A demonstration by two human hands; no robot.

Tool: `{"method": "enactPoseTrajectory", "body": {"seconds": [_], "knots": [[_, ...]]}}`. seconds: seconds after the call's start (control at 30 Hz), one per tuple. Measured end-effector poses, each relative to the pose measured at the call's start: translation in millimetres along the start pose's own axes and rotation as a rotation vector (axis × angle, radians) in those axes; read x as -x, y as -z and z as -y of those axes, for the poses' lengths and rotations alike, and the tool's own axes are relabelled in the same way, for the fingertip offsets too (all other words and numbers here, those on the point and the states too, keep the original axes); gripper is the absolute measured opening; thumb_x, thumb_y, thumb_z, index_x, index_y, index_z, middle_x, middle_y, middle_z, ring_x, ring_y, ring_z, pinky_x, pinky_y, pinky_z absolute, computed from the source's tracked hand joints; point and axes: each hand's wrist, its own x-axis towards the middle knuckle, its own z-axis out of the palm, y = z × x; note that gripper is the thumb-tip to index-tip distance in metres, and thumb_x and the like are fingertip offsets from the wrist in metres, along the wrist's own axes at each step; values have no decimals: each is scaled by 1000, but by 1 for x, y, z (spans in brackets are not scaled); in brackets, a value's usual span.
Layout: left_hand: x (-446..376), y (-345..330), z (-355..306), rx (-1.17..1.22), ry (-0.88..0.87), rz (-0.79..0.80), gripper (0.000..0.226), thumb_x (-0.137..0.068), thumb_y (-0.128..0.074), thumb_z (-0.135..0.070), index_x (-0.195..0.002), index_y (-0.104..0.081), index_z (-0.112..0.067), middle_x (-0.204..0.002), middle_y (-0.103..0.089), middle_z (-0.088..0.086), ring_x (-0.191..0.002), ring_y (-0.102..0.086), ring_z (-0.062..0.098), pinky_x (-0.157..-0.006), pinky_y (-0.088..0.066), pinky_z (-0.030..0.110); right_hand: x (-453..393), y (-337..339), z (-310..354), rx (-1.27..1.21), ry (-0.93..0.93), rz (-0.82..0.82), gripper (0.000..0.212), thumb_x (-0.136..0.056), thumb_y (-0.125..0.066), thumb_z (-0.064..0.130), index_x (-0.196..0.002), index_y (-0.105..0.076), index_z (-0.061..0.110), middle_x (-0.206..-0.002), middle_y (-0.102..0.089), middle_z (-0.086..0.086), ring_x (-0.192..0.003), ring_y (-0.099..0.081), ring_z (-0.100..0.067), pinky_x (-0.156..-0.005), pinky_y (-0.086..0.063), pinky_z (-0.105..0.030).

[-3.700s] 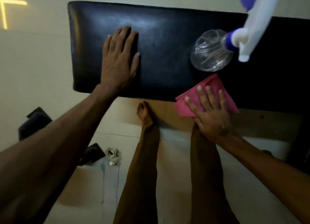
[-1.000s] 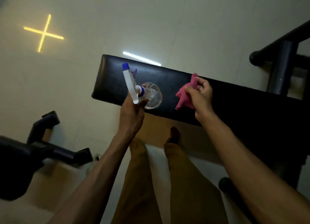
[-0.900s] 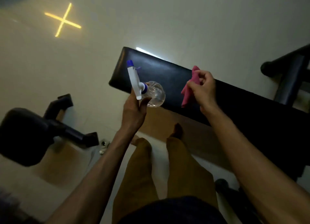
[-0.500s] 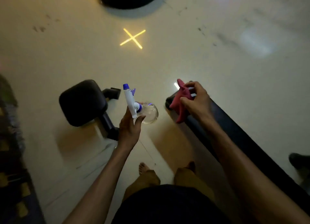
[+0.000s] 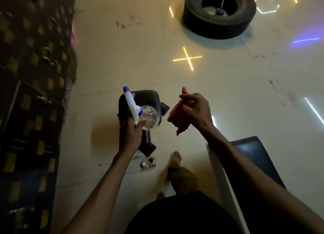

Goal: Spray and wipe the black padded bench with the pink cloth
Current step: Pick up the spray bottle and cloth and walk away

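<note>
Holding both items off the bench now. Our left hand [image 5: 130, 133] grips the spray bottle [image 5: 140, 112] at the neck, thumb and fingers wrapped around it, the white trigger head with its blue nozzle tip pointing up and away from us, the clear round body just right of the fingers. Our right hand [image 5: 195, 111] pinches the pink cloth [image 5: 176, 115], which hangs bunched and loose below and left of the fingers, touching nothing else.

Changes vs the earlier frames: 3.7 s ago the left palm lay flat on the bench pad, the right hand pressed the cloth on its near edge, and the bottle stood on the pad. A second ago both items were already lifted and held over the pad. Since then the view has swung away: the black padded bench [image 5: 254, 156] now sits below and right of our right hand, only one end visible behind the right forearm, well apart from cloth and bottle.

A black padded machine part [image 5: 145, 98] lies on the floor directly behind the bottle and left hand. A small metal fitting [image 5: 149, 162] sits on the tiles below the left wrist. A tyre [image 5: 219, 14] lies far beyond the right hand, and a yellow light cross [image 5: 187, 58] shows on the floor between it and the hands. A dark patterned mat [image 5: 31, 93] runs along the far left of our left arm.
</note>
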Motion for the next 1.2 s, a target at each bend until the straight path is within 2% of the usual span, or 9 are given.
{"method": "enactPoseTrajectory", "body": {"seconds": [0.17,0.37,0.5,0.67,0.83,0.93,0.97,1.07,1.2], "knots": [[-79,3,29,-48,90,-49,47,-95,-66,-28,-136,-50,-10,-111,-65,8,-97,-65,23,-68,-47,18,-90,-52,-2,62,72,52,35,-94,-65,10,-128,-66,11,-111,-61,-7,-96,-58,-17,-73,-38,-8],[-160,5,46,-84,147,-126,48,-97,-66,-14,-142,-51,-9,-117,-65,4,-100,-58,9,-68,-38,-4,-183,-96,-3,145,80,179,42,-92,-69,15,-134,-62,11,-115,-63,-11,-100,-61,-24,-86,-52,-31],[-215,1,67,-149,140,-125,44,-97,-64,-11,-139,-54,-5,-120,-66,9,-107,-61,16,-80,-43,9,-230,-130,-8,137,43,178,41,-93,-69,16,-132,-61,9,-114,-63,-10,-98,-62,-21,-86,-52,-30],[-282,-20,123,-169,240,-102,34,-98,-56,-7,-129,-58,6,-113,-67,25,-105,-65,37,-85,-46,29,-268,-201,-38,138,-38,216,38,-92,-73,20,-127,-60,20,-112,-60,-4,-94,-65,-24,-81,-60,-44],[-335,-40,197,-168,229,-28,34,-99,-54,-13,-129,-58,2,-110,-67,26,-100,-66,41,-84,-48,33,-287,-294,-75,142,-56,332,51,-93,-69,9,-141,-54,14,-130,-57,-8,-113,-54,-14,-97,-51,-30],[-348,-42,235,-121,207,38,39,-99,-51,-10,-137,-52,-5,-129,-62,24,-118,-62,39,-99,-51,44,-292,-332,-92,105,-1,380,53,-93,-67,7,-143,-51,11,-129,-58,-12,-113,-55,-17,-93,-49,-26],[-351,-43,245,-131,212,79,40,-100,-50,-11,-139,-53,-5,-132,-61,21,-121,-60,36,-101,-48,38,-293,-341,-106,128,-8,381,54,-93,-67,8,-144,-50,12,-130,-58,-13,-113,-55,-18,-92,-49,-24],[-355,-51,268,-248,189,95,44,-97,-43,-30,-125,-65,-5,-112,-71,16,-97,-66,31,-74,-39,21,-288,-360,-163,290,-117,427,60,-93,-64,5,-149,-45,10,-134,-53,-18,-114,-57,-27,-87,-42,-20],[-358,-61,284,-282,120,110,37,-92,-52,-24,-122,-66,-6,-114,-71,14,-96,-58,17,-73,-33,12,-277,-377,-211,447,-200,531,73,-91,-60,2,-156,-29,10,-143,-37,-21,-115,-53,-37,-82,-43,-27]]}}
